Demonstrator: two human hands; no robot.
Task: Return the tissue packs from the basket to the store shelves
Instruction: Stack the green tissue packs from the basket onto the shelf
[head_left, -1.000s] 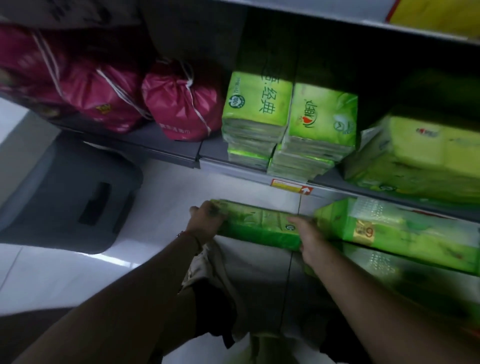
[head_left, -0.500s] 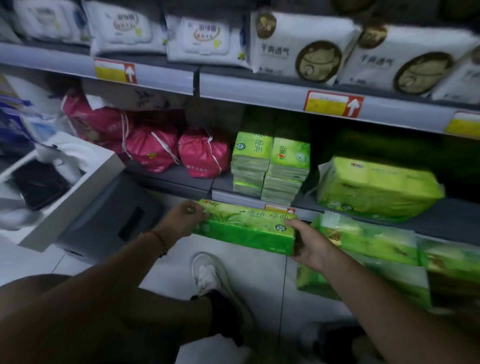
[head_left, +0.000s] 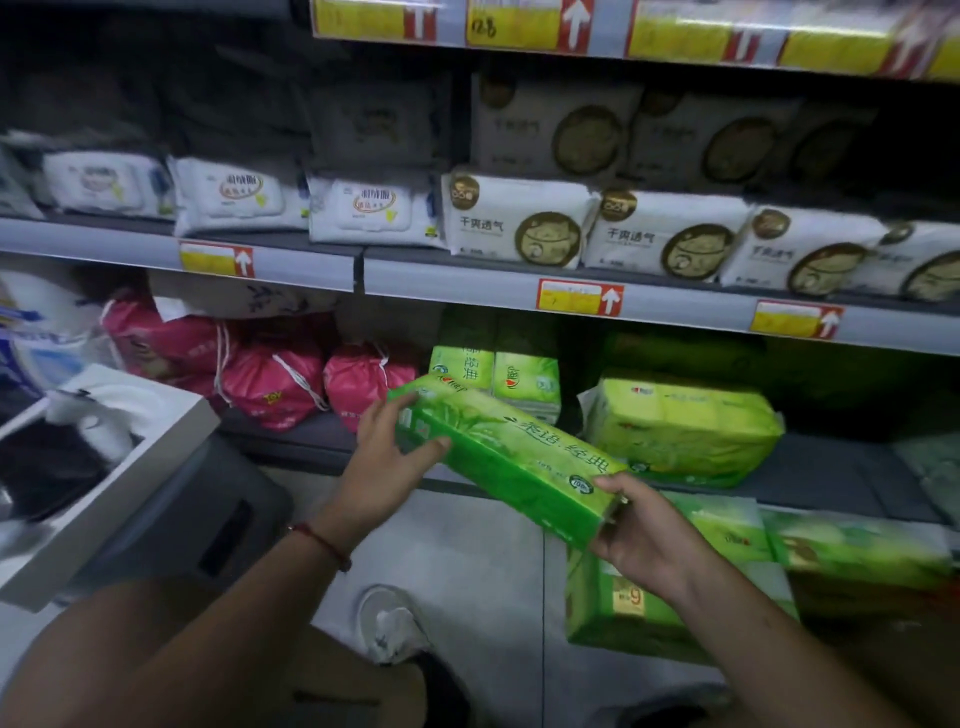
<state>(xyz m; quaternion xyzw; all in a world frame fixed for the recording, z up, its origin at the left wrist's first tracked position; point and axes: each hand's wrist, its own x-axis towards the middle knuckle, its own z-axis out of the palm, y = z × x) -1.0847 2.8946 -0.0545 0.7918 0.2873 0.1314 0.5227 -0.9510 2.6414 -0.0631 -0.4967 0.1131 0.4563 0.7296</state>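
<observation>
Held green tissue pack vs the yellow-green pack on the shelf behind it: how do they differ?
1. The held green tissue pack is long and slim; the yellow-green pack is bulkier and squatter.
2. The held pack is deeper green; the shelf pack is paler, more yellow.
3. The held pack is off the shelf, tilted, gripped at its ends by the left hand and right hand; the shelf pack rests on the shelf, untouched.
Both are plastic-wrapped.

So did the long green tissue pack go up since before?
Yes. The long green tissue pack, gripped by both hands, rose from below the shelf edge to overlap the upright green packs, and tilted.
</observation>
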